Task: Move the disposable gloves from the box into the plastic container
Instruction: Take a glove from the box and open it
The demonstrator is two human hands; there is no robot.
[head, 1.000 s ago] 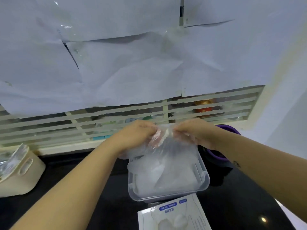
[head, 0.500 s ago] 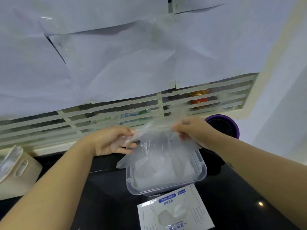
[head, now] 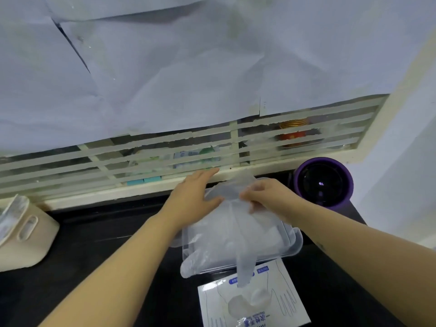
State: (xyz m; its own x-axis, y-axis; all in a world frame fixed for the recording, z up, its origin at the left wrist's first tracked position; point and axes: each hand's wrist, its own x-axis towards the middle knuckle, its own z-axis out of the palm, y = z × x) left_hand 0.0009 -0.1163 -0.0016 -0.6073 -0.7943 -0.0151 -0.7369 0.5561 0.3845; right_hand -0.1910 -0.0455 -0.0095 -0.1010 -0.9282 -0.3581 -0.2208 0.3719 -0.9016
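Dim, soft blur, wide-angle edge warp.

glove box (head: 278, 312) cut by bottom edge, beige basket (head: 26, 244) cut left

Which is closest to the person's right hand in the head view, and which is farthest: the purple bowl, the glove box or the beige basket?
From the right hand, which pinches a glove:
1. The purple bowl, just to its right, by the wall.
2. The glove box, nearer the person, in front of the plastic container.
3. The beige basket, far off at the left edge.
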